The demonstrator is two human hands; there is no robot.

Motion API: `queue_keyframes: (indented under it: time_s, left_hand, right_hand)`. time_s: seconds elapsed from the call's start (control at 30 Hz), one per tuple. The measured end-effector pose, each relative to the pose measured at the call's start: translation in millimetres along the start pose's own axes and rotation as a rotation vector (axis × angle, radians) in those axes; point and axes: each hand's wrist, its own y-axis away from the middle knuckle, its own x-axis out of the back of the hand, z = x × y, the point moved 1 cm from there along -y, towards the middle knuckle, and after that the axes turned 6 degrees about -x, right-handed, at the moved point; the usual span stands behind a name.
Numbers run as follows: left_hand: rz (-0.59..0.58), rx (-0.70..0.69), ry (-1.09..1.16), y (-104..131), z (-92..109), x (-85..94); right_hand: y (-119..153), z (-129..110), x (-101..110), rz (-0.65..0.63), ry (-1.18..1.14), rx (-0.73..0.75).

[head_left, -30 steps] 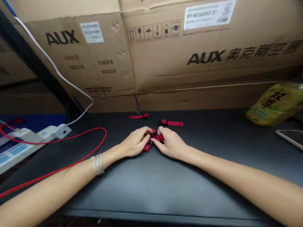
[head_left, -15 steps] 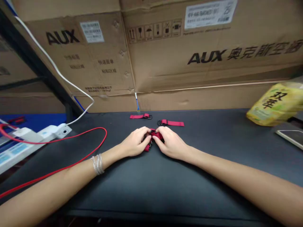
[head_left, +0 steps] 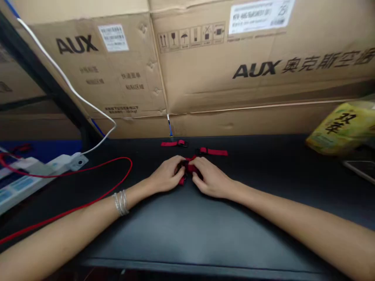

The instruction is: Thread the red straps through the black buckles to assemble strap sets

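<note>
Both hands meet over a red webbing strap (head_left: pixel 191 168) with dark ring hardware, low above the black table. My left hand (head_left: pixel 168 173) pinches its left part between thumb and fingers; a short red end with a ring hangs below that thumb. My right hand (head_left: pixel 211 177) grips the strap's right part, fingers curled over it. Much of the strap is hidden by the fingers. Just beyond the hands lie two similar items: a red strap with a dark ring (head_left: pixel 170 144) at the left and another red strap (head_left: pixel 216 152) at the right.
Large cardboard boxes (head_left: pixel 199 86) stand along the table's back edge. On the left are a white power strip (head_left: pixel 26 183), a white cable (head_left: pixel 66 78) and a looping red cable (head_left: pixel 108 193). A yellow pouch (head_left: pixel 340 127) and a phone-like flat object (head_left: pixel 360 169) lie at the right.
My right thumb has shifted slightly down and away from the left thumb, while the fingers stay on the strap. The left hand barely moves. The picture has become darker.
</note>
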Motion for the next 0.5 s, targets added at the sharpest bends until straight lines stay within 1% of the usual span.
queue_keyframes:
  time_s: [0.17, 0.37, 0.5]
  left_hand:
    - [-0.006, 0.011, -0.001, -0.4, -0.7, 0.2]
    - [-0.012, 0.037, 0.030, 0.1, 0.0, 0.7]
    - [-0.003, 0.036, 0.041, 0.3, 0.5, 1.1]
  right_hand:
    - [1.1, 2.4, -2.1, 0.017, -0.007, 0.014]
    - [0.9, 2.7, -2.0, -0.008, -0.021, -0.012]
    - [0.4, 2.8, -2.3, 0.006, -0.030, -0.005]
